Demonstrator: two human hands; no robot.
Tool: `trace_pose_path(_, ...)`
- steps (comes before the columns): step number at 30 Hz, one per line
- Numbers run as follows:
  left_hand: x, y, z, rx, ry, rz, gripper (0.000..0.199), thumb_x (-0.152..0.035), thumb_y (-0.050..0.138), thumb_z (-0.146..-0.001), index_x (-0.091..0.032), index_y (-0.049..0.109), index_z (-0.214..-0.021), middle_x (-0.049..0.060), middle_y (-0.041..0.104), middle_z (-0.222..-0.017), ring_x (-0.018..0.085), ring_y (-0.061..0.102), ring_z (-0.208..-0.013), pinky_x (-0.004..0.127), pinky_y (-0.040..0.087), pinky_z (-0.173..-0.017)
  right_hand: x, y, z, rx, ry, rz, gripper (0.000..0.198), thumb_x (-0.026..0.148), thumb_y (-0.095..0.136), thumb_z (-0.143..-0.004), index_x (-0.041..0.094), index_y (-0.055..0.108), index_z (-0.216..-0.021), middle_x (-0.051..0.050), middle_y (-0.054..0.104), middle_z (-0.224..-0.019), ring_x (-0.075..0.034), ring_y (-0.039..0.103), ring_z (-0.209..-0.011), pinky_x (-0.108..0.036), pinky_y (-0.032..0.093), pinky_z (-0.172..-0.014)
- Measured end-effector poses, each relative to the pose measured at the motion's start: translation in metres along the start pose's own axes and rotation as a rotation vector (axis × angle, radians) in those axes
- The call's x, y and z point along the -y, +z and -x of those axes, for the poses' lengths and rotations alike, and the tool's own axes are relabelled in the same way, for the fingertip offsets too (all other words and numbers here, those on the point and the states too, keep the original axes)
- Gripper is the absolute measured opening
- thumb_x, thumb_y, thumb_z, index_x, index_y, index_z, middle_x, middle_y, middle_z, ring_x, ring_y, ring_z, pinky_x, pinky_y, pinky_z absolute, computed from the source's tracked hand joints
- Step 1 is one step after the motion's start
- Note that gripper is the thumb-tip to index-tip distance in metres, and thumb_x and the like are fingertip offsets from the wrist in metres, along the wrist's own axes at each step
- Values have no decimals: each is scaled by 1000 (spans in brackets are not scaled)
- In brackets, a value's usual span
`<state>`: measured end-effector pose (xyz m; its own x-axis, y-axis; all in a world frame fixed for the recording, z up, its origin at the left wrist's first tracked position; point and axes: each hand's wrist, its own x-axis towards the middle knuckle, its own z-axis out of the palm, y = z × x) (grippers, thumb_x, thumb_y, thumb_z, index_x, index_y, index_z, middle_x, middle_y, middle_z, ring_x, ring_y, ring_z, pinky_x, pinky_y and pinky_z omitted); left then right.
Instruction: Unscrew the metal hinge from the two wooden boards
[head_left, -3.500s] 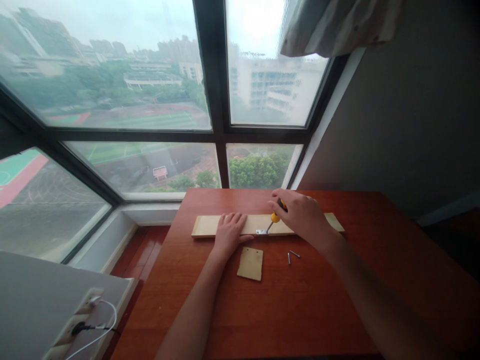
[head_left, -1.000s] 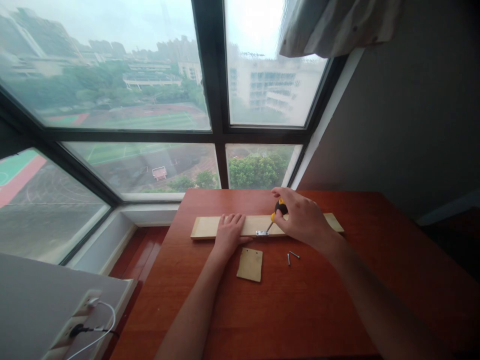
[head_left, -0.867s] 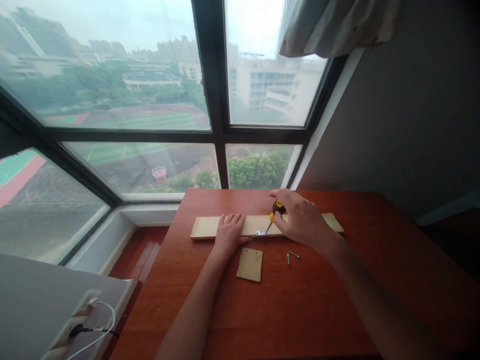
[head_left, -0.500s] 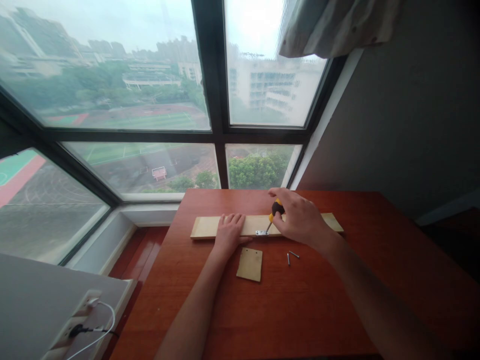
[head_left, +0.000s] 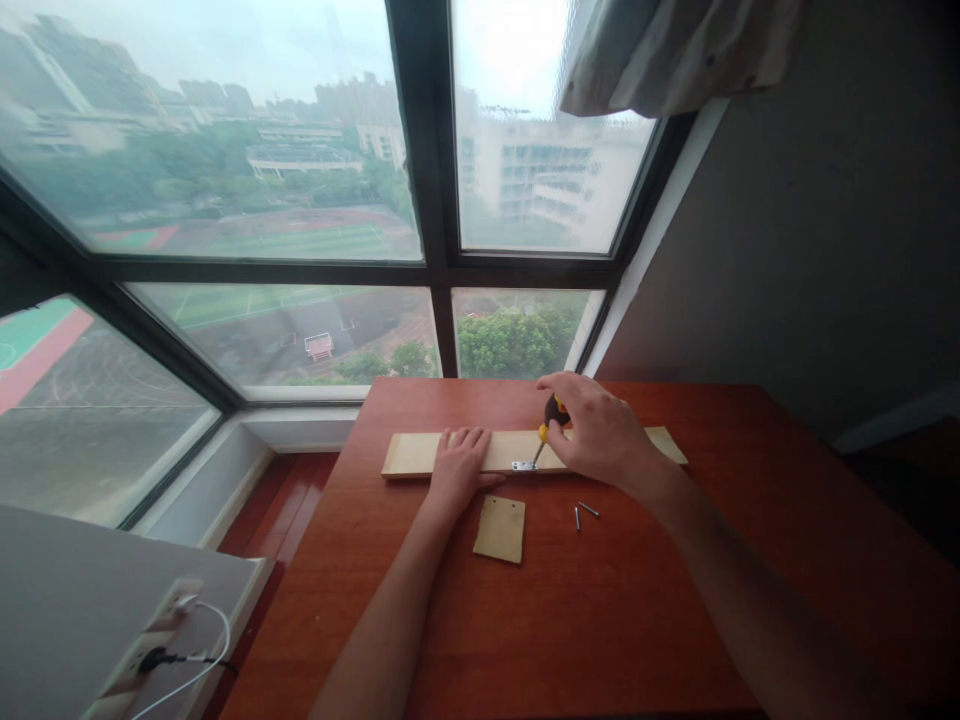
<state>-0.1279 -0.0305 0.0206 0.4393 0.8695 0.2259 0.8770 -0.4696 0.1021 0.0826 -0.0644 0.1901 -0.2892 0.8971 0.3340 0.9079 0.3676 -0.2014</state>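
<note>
A long pale wooden board (head_left: 409, 452) lies across the table. My left hand (head_left: 459, 465) rests flat on it with fingers stretched out, the thumb along its front edge. On that front edge, just right of the thumb, sits a small silver metal hinge (head_left: 523, 466). My right hand (head_left: 604, 435) is closed around a black and yellow screwdriver (head_left: 553, 412), which stands tilted. The screwdriver's tip meets the right part of the hinge; whether a screw is under it is too small to tell.
A small wooden plate (head_left: 500, 530) with two holes lies in front of the board. Two screws (head_left: 588, 509) lie to its right on the reddish-brown table (head_left: 585, 630). Windows (head_left: 442, 270) stand behind the table; plugged cables (head_left: 225, 630) hang at lower left.
Almost nothing differs. My right hand and the screwdriver have shifted very slightly; the left hand, board and hinge keep their places.
</note>
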Motion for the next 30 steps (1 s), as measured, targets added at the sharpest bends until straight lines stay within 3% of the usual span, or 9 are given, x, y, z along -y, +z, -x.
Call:
trace_pose_path(4,0,0,0,-6,1,2,70,-56,72,-71,-23,52,-130,11,60,-129,30,51,-118,48,30,-107,0,2,-3,1,77,81,28,40,47,-91,23,58,-111,-7,67,-112,-23,63,-93,-30,43,-65)
trace_pose_path(7,1,0,0,0,-1,2,69,-57,71,-72,-24,52,-130,11,60,-128,30,51,-118,48,30,-107,-2,3,-6,28,108,84,21,33,45,-91,24,58,-105,-5,69,-103,-21,64,-82,-30,39,-61)
trace_pose_path(11,0,-1,-1,13,-7,4,69,-57,71,-72,-26,52,-130,11,60,-129,30,51,-118,48,30,-107,-4,0,-5,58,63,14,35,23,54,-79,23,53,-114,-5,67,-109,-21,63,-89,-29,38,-62)
trace_pose_path(15,0,-1,0,10,-6,14,69,-57,72,-71,-25,52,-130,11,60,-129,30,51,-118,47,30,-107,-2,-3,-6,58,54,78,27,37,53,-86,24,54,-109,-6,67,-108,-22,63,-89,-28,37,-60)
trace_pose_path(18,1,0,0,0,-5,24,68,-56,71,-72,-25,52,-130,11,60,-129,30,51,-118,48,30,-107,2,-5,-11,44,112,250,30,49,43,-92,24,59,-99,-7,69,-94,-23,64,-79,-28,35,-57)
trace_pose_path(22,1,2,0,-13,-3,24,65,-56,69,-75,-25,52,-129,11,60,-128,30,52,-118,48,30,-107,2,-9,-17,107,149,367,36,52,40,-93,23,61,-91,-6,68,-71,-23,65,-66,-29,33,-55)
trace_pose_path(26,1,2,0,-18,3,12,66,-57,69,-74,-24,52,-129,10,60,-128,30,52,-118,48,30,-107,-4,-17,-18,148,42,234,20,33,50,-87,24,61,-102,-5,72,-92,-22,66,-80,-28,35,-57)
trace_pose_path(28,1,3,0,-20,3,10,67,-57,69,-74,-24,52,-129,10,60,-128,30,51,-118,48,30,-107,-8,-20,-17,185,-24,132,31,27,54,-81,25,58,-112,-4,70,-108,-22,65,-92,-28,39,-62)
trace_pose_path(30,2,4,0,-22,2,13,67,-57,70,-74,-25,52,-129,11,60,-129,30,51,-118,48,30,-108,-9,-20,-17,208,-44,82,34,31,54,-82,26,58,-115,-4,68,-114,-22,64,-97,-28,42,-66)
